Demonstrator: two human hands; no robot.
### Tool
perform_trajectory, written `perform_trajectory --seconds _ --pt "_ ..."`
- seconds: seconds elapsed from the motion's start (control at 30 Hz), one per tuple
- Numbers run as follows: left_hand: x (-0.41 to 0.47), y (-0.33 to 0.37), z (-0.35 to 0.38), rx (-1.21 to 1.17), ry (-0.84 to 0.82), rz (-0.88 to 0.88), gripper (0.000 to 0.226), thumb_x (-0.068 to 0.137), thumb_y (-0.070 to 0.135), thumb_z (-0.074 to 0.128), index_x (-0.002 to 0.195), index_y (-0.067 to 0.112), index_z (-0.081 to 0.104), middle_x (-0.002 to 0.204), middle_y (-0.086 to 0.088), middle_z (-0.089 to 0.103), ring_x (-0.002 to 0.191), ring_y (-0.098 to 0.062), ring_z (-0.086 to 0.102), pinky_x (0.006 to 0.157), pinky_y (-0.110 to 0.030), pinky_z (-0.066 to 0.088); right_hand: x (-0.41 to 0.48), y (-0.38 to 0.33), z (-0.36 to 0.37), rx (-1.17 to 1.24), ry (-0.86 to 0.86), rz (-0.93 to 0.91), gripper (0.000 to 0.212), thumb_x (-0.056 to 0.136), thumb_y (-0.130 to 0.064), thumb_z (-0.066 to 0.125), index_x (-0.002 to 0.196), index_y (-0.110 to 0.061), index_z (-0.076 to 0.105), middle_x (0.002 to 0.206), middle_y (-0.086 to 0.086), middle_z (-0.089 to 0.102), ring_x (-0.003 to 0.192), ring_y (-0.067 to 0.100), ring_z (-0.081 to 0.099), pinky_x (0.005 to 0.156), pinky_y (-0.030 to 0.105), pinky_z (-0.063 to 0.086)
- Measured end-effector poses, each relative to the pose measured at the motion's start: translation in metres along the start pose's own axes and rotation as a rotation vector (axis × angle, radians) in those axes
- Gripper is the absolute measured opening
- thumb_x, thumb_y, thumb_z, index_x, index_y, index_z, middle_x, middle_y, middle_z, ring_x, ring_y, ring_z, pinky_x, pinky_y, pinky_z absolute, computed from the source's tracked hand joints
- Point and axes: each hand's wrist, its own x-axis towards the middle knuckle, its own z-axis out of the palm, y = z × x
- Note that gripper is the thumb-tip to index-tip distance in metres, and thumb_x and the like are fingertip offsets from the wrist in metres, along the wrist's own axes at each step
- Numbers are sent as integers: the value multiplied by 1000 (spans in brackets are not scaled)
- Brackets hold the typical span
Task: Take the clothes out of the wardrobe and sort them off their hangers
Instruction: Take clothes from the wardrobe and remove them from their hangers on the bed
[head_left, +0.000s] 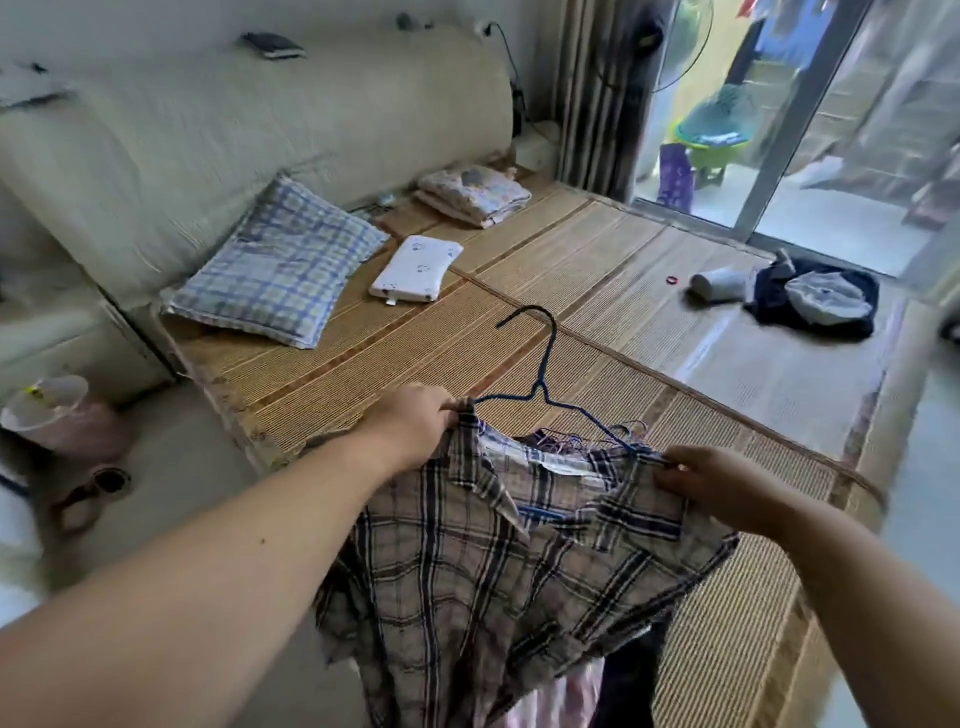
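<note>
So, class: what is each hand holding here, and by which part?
The plaid shirt: left hand grips one shoulder beside the collar, right hand pinches the other shoulder.

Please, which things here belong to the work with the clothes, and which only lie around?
For the job: the beige plaid shirt with dark stripes, the thin blue wire hanger inside it, the left hand and right hand gripping it.
Lying about: the blue checked pillow, the small white pillow, the folded floral blanket, the white cup on its side, the red ring.
</note>
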Motion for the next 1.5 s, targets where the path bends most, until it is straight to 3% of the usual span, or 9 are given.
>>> perform_trajectory --seconds 0.13,0.27,0.43,0.57,0.7,0.83,1.0,1.17,1.5 --pt "45 17 50 12 -110 -56 22 96 22 44 110 21 61 111 -9 61 95 -27 53 73 -30 37 39 43 21 6 -46 84 14 93 -39 53 98 -32 64 83 -8 64 75 10 61 68 26 47" --pt "71 22 107 30 -263 -124 16 95 25 46 101 23 61 111 -8 65 102 -29 56 76 -30 39 78 78 61 -80 -109 183 19 96 -32 44 104 -24 59 97 1 66 87 19 63 75 30 50" --pt "99 27 150 22 -233 -193 19 93 17 43 83 29 54 100 -6 65 88 -29 57 75 -36 47 118 103 89 -135 -75 249 14 94 -21 41 99 -20 54 97 5 66 87 23 61 71 30 49" --pt "113 21 162 -22 -204 -227 48 91 13 45 133 37 46 132 0 48 106 -27 54 88 -38 47 136 102 98 -40 -58 312 24 95 -34 46 114 -22 54 110 9 64 94 26 61 79 34 51" --pt "101 10 152 9 -287 -241 64 89 20 53 144 38 28 156 4 20 138 -26 30 110 -50 29 141 76 105 -22 -105 296 60 92 -34 50 146 -26 26 139 13 42 114 29 53 89 37 50" --pt "76 -9 120 57 -288 -250 65 87 30 54 145 40 25 158 5 14 142 -24 22 112 -53 19 146 11 105 -29 -161 81 63 93 -33 52 148 -23 24 150 9 29 129 27 43 101 35 42" --pt "27 -49 59 38 -194 -356 62 87 39 50 144 42 26 158 4 13 140 -25 27 113 -52 20 138 -114 101 -45 -171 -280 58 91 -32 53 144 -27 31 148 6 32 124 24 48 101 35 43" --pt "-49 -100 -6 -19 7 -498 64 86 36 52 144 41 26 158 1 17 140 -25 28 113 -42 29 104 -253 109 -116 -172 -685 56 90 -39 55 142 -34 34 139 1 41 120 21 50 100 35 45" --pt "-256 -208 -125 119 405 -723 66 84 44 55 144 38 28 157 4 19 142 -16 22 114 -33 25 -27 -490 171 -208 -197 -1293 61 86 -42 55 141 -41 28 149 -7 28 132 20 38 108 36 35"
